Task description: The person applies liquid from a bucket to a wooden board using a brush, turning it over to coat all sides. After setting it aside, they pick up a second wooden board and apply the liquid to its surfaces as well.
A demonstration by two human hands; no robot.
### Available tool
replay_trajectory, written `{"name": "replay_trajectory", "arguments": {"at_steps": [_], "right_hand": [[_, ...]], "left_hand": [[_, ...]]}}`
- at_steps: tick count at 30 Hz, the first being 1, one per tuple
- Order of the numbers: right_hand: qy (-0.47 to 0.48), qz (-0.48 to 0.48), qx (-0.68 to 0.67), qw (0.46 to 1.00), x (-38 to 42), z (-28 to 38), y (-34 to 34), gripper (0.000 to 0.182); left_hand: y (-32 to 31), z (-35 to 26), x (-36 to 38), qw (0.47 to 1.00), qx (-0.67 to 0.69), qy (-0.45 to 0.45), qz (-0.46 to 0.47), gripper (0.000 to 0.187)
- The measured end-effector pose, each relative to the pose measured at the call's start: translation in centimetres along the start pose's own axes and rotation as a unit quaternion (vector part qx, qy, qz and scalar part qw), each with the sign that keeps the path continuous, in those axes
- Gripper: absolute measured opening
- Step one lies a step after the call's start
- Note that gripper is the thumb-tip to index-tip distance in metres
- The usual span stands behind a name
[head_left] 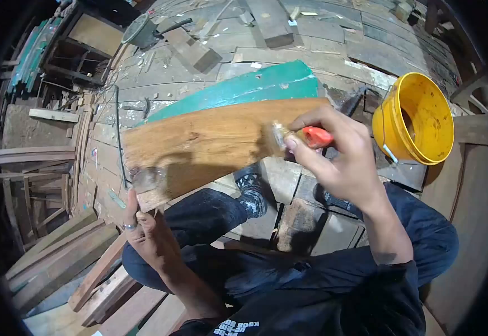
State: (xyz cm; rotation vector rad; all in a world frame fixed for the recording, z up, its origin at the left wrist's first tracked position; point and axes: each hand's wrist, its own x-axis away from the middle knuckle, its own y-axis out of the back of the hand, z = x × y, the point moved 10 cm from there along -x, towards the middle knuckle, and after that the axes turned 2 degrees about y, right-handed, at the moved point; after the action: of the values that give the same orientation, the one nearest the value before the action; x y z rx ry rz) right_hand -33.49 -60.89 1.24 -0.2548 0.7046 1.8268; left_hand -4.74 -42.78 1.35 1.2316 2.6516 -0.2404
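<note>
A brown wooden board point(216, 137) lies slanted across the middle, its grain and a knot showing. My right hand point(336, 145) is closed on a brush point(317, 136) with a red handle, its bristles against the board's right part. At the board's lower left end, my left hand point(149, 232) grips the near edge, a ring on one finger. A green painted board point(244, 88) lies just beyond the brown one, partly covered by it.
To the right stands a yellow bucket point(386, 120). A grey bucket point(139, 31) and wooden blocks point(193, 50) lie farther off on the plank floor. Stacked wood strips point(59, 260) fill the lower left. My crossed legs are below the board.
</note>
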Motion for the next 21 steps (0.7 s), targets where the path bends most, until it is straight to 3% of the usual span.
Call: {"name": "replay_trajectory", "arguments": {"at_steps": [2, 4, 5, 7, 9, 11, 13, 19, 21], "right_hand": [[-0.032, -0.028, -0.132, 0.99, 0.0, 0.7, 1.0, 0.017], [-0.113, -0.055, -0.361, 0.924, -0.3, 0.2, 1.1, 0.02], [-0.129, -0.044, -0.387, 0.912, -0.5, 0.0, 1.0, 0.022], [-0.032, -0.03, -0.29, 0.956, -0.8, -1.7, 1.0, 0.019], [-0.11, 0.063, -0.31, 0.942, -0.2, -5.7, -0.3, 0.02], [-0.204, 0.118, -0.421, 0.876, 1.6, -10.1, -1.1, 0.025], [-0.287, 0.108, -0.418, 0.855, 4.3, -15.9, -0.5, 0.023], [-0.345, 0.062, -0.391, 0.851, 8.0, -22.6, 3.7, 0.024], [-0.296, 0.067, -0.199, 0.932, 6.6, -22.4, 6.5, 0.022]], "left_hand": [[0.3, 0.0, 0.0, 1.0, -0.021, 0.002, -0.005, 0.059], [0.5, 0.2, 0.0, 1.0, -0.013, 0.003, -0.003, 0.06], [0.5, 0.1, 0.0, 1.0, -0.007, -0.004, -0.003, 0.061], [0.2, -0.3, 0.1, 1.0, -0.01, -0.013, -0.009, 0.061], [0.3, -0.2, 0.1, 1.0, -0.026, -0.001, -0.016, 0.061], [0.5, -0.2, 0.2, 1.0, -0.027, -0.003, -0.014, 0.06], [0.6, -0.1, 0.3, 0.999, -0.029, -0.004, -0.012, 0.06], [0.2, 0.0, 0.1, 1.0, -0.014, -0.001, 0.001, 0.056], [-0.2, -0.2, 0.1, 1.0, -0.012, -0.008, 0.007, 0.055]]}}
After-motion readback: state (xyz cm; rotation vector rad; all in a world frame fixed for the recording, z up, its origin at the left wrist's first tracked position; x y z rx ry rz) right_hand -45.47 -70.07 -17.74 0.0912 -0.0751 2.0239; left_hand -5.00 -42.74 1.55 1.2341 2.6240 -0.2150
